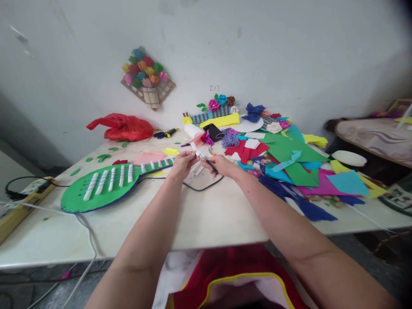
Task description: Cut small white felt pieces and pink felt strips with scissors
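Just right of the green felt guitar cut-out [106, 184] on the white table [209, 219], the left hand [183, 164] pinches a thin white paper strip [197, 152] taut. The right hand [222, 165], closed around dark-handled scissors [209, 163], meets it, apparently for cutting; loose coloured felt scraps [299, 171] lie farther right.

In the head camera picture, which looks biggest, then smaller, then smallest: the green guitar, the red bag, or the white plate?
1. Green guitar, nearest the left hand.
2. Red bag, though it sits farther back.
3. White plate, smallest.
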`<state>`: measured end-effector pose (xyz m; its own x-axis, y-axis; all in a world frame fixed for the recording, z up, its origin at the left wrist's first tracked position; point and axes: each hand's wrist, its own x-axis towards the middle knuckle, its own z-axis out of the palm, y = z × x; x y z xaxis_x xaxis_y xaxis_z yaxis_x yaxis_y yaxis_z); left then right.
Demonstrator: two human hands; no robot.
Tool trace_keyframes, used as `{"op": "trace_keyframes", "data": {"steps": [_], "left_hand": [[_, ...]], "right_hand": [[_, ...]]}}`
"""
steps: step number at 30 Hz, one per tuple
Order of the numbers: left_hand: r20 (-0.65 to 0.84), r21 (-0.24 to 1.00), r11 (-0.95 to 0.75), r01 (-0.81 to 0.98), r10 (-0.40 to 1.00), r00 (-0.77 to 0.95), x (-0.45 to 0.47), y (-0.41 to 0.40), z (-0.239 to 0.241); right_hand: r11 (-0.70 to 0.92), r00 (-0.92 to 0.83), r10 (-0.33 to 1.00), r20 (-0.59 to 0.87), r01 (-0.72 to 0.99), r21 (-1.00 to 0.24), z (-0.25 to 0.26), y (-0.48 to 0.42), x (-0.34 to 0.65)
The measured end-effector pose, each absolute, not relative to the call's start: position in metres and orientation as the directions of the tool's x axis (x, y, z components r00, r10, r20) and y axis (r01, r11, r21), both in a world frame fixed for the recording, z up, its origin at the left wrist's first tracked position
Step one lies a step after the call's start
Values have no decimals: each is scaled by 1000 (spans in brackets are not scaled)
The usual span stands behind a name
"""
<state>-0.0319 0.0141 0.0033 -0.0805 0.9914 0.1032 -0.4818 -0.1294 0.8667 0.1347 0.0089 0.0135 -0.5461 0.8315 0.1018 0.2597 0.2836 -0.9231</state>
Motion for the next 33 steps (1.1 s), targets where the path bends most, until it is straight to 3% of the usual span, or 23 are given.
{"op": "trace_keyframes", "data": {"steps": [10,33], "left_hand": [[145,878,-108,-467,988,44,-33,17,-4],[114,870,-83,-486,993,34,-33,15,-1]], "right_hand": [[250,-532,843,74,267,-931,20,7,139],[387,-549,818,172,304,-871,13,14,140]]}}
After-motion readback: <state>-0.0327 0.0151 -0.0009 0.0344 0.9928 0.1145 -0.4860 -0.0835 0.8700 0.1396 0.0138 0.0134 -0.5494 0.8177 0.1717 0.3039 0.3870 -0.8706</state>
